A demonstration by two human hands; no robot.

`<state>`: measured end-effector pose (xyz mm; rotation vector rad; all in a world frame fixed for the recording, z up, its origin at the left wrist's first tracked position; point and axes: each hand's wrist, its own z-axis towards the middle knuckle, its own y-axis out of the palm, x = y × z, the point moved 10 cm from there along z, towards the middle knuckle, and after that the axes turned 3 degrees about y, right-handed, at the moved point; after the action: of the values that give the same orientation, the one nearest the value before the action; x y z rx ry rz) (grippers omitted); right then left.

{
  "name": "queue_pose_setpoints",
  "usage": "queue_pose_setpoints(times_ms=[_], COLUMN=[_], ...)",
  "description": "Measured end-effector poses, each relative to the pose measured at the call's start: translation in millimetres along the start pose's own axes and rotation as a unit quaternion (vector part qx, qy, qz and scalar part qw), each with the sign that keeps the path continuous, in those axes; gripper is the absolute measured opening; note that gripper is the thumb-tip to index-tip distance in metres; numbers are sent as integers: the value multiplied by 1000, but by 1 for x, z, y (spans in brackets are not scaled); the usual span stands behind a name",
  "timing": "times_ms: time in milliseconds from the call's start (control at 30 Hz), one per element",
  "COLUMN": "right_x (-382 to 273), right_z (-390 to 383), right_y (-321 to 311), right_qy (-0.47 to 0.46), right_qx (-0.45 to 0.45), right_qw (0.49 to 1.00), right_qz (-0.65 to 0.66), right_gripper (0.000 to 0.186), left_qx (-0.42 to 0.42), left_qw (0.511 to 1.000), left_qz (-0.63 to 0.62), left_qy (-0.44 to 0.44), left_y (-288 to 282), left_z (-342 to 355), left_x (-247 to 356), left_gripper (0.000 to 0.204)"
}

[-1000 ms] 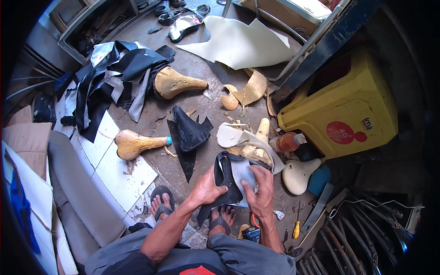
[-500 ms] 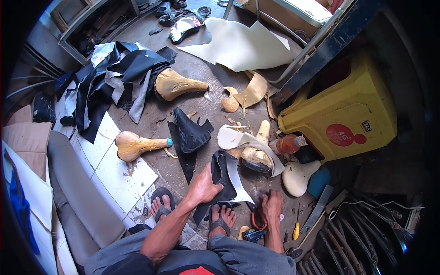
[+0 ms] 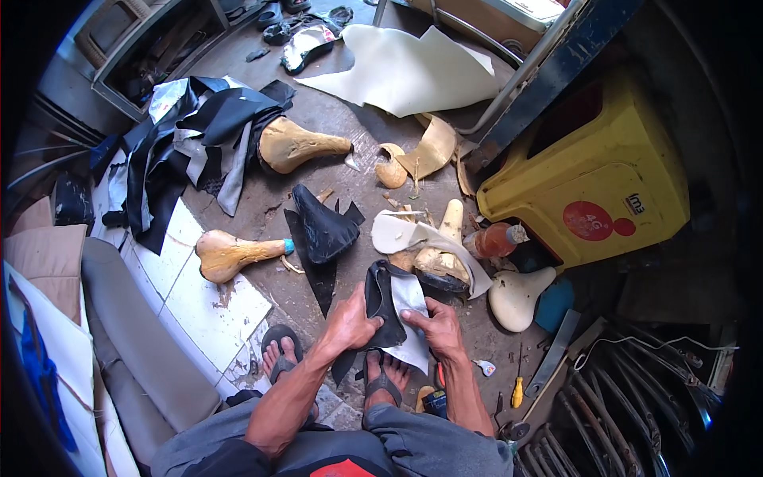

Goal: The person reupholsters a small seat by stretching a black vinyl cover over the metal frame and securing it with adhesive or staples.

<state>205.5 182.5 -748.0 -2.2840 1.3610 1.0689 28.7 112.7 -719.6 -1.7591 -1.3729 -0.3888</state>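
Note:
Between my hands, above my feet, is a piece of black vinyl [image 3: 380, 296] with a pale grey backing [image 3: 410, 300] that shows on its right side. My left hand [image 3: 351, 324] pinches its black left part, thumb on top. On the right, my right hand [image 3: 439, 327] grips the pale edge, thumb over it. Just beyond lies a black bicycle saddle [image 3: 324, 226] on a dark strip. To its right, white sheeting [image 3: 394, 233] wraps partly around a saddle with yellowish foam [image 3: 441, 265]. A tool with red handles [image 3: 439, 374] is partly hidden by my right forearm.
Two tan foam saddles [image 3: 238, 253] [image 3: 300, 146] lie to the left, near heaped black scraps [image 3: 211, 111]. A cream sheet [image 3: 405, 71] is at the back. On the right are a yellow plastic stool [image 3: 588, 179], a cream saddle [image 3: 515, 299], a yellow-handled screwdriver [image 3: 517, 391] and metal frames [image 3: 604, 413].
My right hand has left the red-handled tool on the floor and moved up and left onto the vinyl's pale edge. My left hand keeps its hold. The view has shifted slightly.

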Motion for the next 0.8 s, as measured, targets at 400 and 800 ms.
queue_pose_setpoints(times_ms=[400,800], right_x=[-33,-49], right_z=[-35,-58], right_y=[5,53], right_qy=[-173,-336], right_qx=[120,96], right_qw=[954,890], right_qz=[-216,-293], right_gripper=[24,11], left_qx=[-2,91], left_qw=[999,995], left_qz=[45,-2], left_qy=[-11,32], left_y=[15,-13], left_z=[-7,-15], left_x=[2,12], left_gripper=[65,58])
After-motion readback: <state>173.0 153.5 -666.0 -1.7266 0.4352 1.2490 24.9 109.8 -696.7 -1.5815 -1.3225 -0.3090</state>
